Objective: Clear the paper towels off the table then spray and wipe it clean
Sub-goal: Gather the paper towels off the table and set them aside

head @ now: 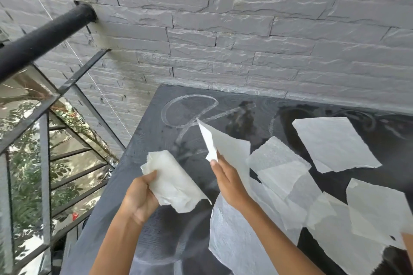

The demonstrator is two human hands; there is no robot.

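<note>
Gripped a towel wad in left hand, pinched one sheet in right hand. Had many loose sheets to clear off the bench. Not sprayed yet.

Soft, even daylight filled the frame, brightest at the lower left, where gaps in the foliage behind the railing blew out to white. The dark table carried a pale sheen. Shadows were weak and diffuse. The courses of the wall bowed toward the edges from the wide lens. The right hand and its paper towel looked slightly soft; the wad in the left hand glowed near white.
</note>
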